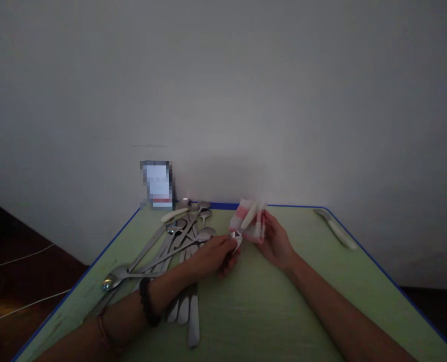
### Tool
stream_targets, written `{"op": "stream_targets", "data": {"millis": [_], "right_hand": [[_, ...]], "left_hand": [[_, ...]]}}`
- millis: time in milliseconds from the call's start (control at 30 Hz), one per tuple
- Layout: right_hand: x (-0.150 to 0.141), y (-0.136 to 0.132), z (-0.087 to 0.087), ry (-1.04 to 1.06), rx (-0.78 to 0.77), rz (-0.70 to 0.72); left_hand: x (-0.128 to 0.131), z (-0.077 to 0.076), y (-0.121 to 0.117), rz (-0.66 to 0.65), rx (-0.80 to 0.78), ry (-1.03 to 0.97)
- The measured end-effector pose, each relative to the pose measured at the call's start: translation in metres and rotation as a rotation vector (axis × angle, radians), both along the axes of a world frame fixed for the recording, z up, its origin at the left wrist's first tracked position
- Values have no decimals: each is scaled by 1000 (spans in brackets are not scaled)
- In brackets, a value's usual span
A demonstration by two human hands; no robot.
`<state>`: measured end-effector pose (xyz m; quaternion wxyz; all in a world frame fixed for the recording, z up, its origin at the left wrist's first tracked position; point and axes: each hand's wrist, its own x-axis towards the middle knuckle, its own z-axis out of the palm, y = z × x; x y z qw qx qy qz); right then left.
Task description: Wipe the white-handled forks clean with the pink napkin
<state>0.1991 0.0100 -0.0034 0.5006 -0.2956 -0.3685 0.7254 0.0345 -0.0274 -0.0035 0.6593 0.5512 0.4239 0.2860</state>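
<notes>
In front of me, both hands hold one white-handled piece of cutlery (pixel 249 216) just above the table. My left hand (pixel 217 254) is closed on its shiny metal end, pinching it, so I cannot tell whether it is a spoon, fork or knife. A pink and white checked cloth (pixel 261 232) lies around and under the handle. My right hand (pixel 278 240) grips this cloth from the right side, with its fingers partly hidden behind it. Several metal spoons (pixel 114 277) lie in a loose pile beside and beneath my left forearm.
A second white-handled piece of cutlery (pixel 338 231) rests near the right edge of the green table (pixel 253 311), which has a blue rim. A blurred-out phone-like screen (pixel 158 183) stands at the back left. A grey wall (pixel 246 100) rises behind the table.
</notes>
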Motion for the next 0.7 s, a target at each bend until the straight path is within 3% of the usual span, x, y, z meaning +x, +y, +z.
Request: {"op": "stream_targets", "data": {"millis": [233,367,567,700], "right_hand": [[5,4,-1,110,-95,-1],[7,2,0,147,-65,77],[5,1,-9,13,16,131],[4,4,-15,-66,-6,79]], "left_hand": [[-3,-5,4,9,4,16],[-4,-5,6,-4,-16,13],[-1,-4,4,20,19,100],[2,-6,3,24,64,174]]}}
